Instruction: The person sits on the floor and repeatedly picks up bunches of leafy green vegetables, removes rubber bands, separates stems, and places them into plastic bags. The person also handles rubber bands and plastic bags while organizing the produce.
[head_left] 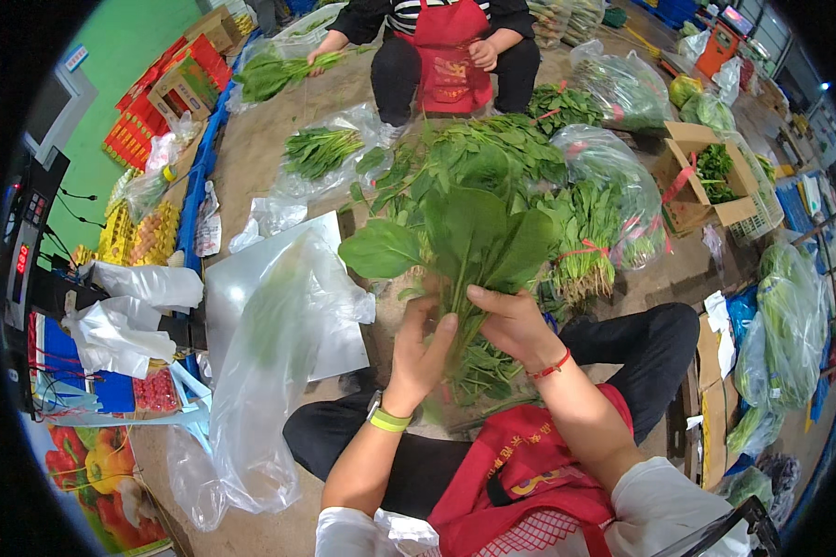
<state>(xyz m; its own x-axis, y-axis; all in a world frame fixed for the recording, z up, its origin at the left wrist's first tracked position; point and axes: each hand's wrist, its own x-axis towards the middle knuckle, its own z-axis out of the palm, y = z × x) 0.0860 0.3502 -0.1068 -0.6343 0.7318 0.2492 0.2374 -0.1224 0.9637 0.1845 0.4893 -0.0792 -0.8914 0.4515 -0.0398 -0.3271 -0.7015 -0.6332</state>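
In front of my lap, a bunch of broad-leaved leafy greens (464, 232) stands upright between my hands, leaves up and stems down. My left hand (424, 348) closes around the stems from the left, thumb raised. From the other side my right hand (515, 320) grips them, its thumb across the front. Loose greens (483, 367) lie on the floor under my hands. Just beyond the bunch spreads a larger heap of greens (497, 139). Beside it, to the right, stands a bundle of greens (585, 269) tied with a red band.
To the left, a clear plastic bag (269, 362) lies over a metal plate (228, 288). A scale display (23, 251) stands at the far left. Across from me sits a person in a red apron (446, 65), one hand on greens. Bagged vegetables (613, 167) and a cardboard box (697, 200) are on the right.
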